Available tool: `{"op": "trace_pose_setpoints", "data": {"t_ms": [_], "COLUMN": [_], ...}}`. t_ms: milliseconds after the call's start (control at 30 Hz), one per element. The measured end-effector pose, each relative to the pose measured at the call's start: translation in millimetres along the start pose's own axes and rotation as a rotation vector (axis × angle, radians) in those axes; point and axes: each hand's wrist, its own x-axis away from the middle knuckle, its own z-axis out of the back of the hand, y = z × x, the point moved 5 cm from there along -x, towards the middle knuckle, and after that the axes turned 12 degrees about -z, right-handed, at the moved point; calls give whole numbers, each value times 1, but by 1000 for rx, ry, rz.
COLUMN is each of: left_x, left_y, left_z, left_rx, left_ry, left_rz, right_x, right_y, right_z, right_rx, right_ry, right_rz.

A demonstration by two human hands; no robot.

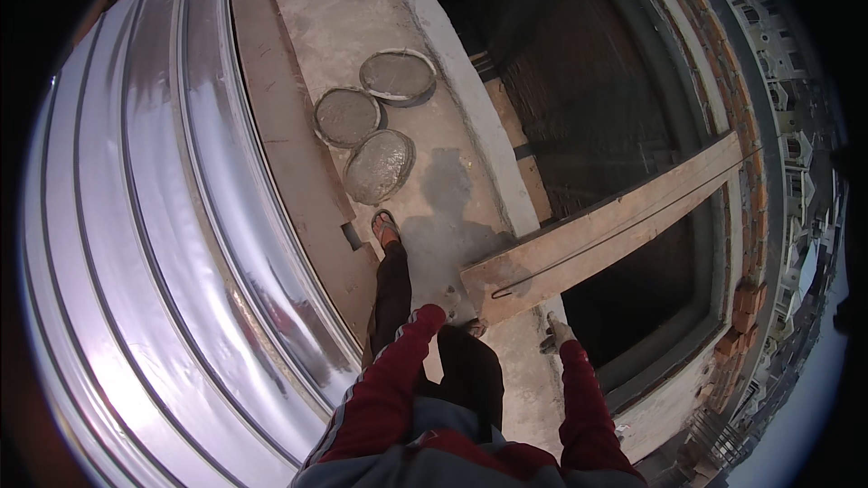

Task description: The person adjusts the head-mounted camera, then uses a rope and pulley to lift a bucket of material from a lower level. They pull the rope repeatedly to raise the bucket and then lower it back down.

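Observation:
My left hand [449, 299] hangs low in front of my legs, small and blending into the grey floor, so its fingers cannot be made out. Out to the right, beside the pale concrete ledge [553, 311], is my right hand [559, 334]; its fingers look apart, with nothing visible in them. Between and ahead of both hands lies a wide wooden plank [597, 239], bridging a dark opening. A thin bent metal rod [579, 268] rests along it. Farther ahead, three round pans filled with wet grey mortar sit close together: a far pan [398, 74], a left pan [347, 117] and a near pan [380, 167].
Shiny ribbed metal sheeting [149, 217] slopes along the left, bordered by a brown board [289, 117]. The deep dark opening [588, 81] drops away on the right, inside a brick edge [746, 307]. My sandalled foot [385, 227] stands on the concrete floor [316, 18] near the pans.

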Motion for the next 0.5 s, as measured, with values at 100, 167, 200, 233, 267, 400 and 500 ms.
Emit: {"op": "trace_pose_setpoints", "data": {"t_ms": [100, 167, 200, 233, 267, 400, 500], "left_x": [-31, -49, -56, -60, -60, -52, -30], "left_y": [52, 79, 87, 105, 119, 108, 82], "left_z": [116, 194, 233, 278, 317, 420, 453], "left_rx": [-14, 25, 106, -182, -320, 295, 455], "left_ry": [165, 223, 249, 331, 380, 409, 520], "left_rz": [-64, -84, -87, -271, -425, -130, -92], "right_x": [37, 58, 70, 79, 90, 93, 90], "right_y": [-81, -142, -176, -210, -249, -377, -446], "right_z": [-90, -152, -185, -215, -241, -325, -362], "right_rx": [107, 290, 302, 312, 427, 681, 805], "right_ry": [-30, -96, -144, -179, -138, -15, 155], "right_rz": [144, 23, 96, 164, 366, 642, 871]}}
